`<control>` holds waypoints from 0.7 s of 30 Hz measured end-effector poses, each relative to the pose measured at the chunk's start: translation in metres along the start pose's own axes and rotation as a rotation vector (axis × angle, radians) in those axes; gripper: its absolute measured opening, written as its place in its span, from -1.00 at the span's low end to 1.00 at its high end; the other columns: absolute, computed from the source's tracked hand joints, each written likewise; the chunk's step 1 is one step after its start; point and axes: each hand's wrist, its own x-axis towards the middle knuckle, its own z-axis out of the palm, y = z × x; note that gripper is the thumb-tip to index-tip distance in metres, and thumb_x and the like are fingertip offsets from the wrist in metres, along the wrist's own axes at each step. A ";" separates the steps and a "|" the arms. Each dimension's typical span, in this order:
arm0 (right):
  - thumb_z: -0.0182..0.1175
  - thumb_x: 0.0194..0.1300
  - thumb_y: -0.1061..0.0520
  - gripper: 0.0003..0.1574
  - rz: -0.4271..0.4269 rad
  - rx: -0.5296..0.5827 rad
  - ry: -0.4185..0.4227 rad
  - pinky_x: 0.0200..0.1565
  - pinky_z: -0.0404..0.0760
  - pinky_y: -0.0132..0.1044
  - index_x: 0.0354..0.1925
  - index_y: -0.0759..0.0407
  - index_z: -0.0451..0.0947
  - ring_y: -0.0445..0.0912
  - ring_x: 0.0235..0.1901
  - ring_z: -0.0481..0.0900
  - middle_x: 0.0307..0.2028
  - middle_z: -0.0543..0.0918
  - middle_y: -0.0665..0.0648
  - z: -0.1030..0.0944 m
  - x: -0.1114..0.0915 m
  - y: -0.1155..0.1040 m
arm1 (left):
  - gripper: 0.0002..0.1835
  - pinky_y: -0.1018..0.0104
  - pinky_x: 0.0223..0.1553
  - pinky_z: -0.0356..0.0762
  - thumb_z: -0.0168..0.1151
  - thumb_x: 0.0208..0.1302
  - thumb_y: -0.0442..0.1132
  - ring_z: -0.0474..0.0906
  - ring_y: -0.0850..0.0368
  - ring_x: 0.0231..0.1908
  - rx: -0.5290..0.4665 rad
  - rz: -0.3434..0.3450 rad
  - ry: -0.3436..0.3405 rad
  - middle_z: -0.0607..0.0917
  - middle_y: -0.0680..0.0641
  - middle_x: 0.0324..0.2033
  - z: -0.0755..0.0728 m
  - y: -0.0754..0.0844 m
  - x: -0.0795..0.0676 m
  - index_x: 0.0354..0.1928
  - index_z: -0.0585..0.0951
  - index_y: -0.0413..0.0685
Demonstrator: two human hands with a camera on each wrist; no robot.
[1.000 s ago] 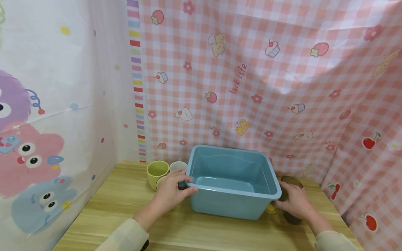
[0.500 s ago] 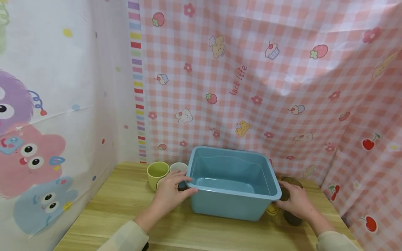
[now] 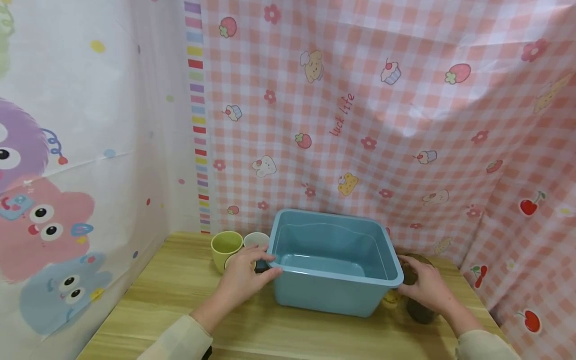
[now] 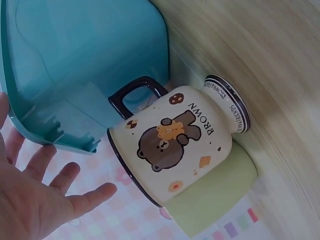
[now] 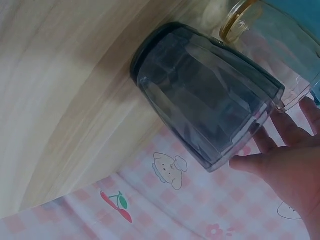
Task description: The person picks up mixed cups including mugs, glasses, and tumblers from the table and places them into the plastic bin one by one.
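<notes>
A blue plastic bin [image 3: 324, 297] stands on the wooden table between both hands. My left hand [image 3: 243, 272] is at its left front corner, thumb and fingertips right at the rim; in the left wrist view the fingers are spread and fairly straight. Beside that hand is a cream bear mug [image 4: 172, 145] with a dark handle, in front of a green cup [image 3: 226, 243]. At the bin's right end, my right hand [image 3: 429, 290] has loosely bent fingers near the rim. Its fingers reach close to the mouth of a grey faceted glass [image 5: 205, 95] and a clear glass [image 5: 280, 55] with an amber base.
A white cup [image 3: 256, 240] sits behind the left hand, partly hidden. The wooden table [image 3: 292, 340] ends at a pink checked cloth [image 3: 342, 165] at the back, with a white printed cloth [image 3: 112, 200] on the left.
My right hand has shifted slightly right, its thumb and fingers now a little apart from the bin's rim. The left hand stays almost where it was; the bin stands still.
</notes>
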 end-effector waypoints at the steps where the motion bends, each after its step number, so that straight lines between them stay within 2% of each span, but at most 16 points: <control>1: 0.64 0.11 -0.05 0.06 0.001 0.008 -0.003 0.00 0.73 0.27 0.43 0.36 0.46 0.34 0.07 0.74 0.12 0.75 0.44 -0.001 0.000 0.000 | -0.70 -0.30 0.43 0.49 0.67 0.14 -0.04 0.59 -0.36 0.36 0.001 0.006 0.001 0.78 -0.20 0.20 0.000 0.000 0.000 -0.11 0.86 0.05; 10: 0.57 0.23 -0.11 0.04 0.013 0.013 -0.011 0.04 0.69 0.35 0.48 0.31 0.41 0.41 0.13 0.69 0.18 0.70 0.51 -0.015 0.001 -0.004 | -0.64 -0.41 0.38 0.48 0.61 0.21 0.04 0.58 -0.43 0.35 0.083 0.112 -0.012 0.75 -0.20 0.26 -0.002 -0.006 -0.005 -0.01 0.83 0.09; 21: 0.51 0.29 -0.17 0.08 0.063 0.007 -0.034 0.02 0.68 0.37 0.53 0.33 0.32 0.48 0.14 0.66 0.21 0.66 0.56 -0.027 -0.001 -0.006 | -0.50 -0.54 0.39 0.36 0.57 0.25 0.07 0.52 -0.46 0.39 0.107 0.144 -0.095 0.64 -0.24 0.40 -0.006 -0.009 -0.011 0.18 0.76 0.06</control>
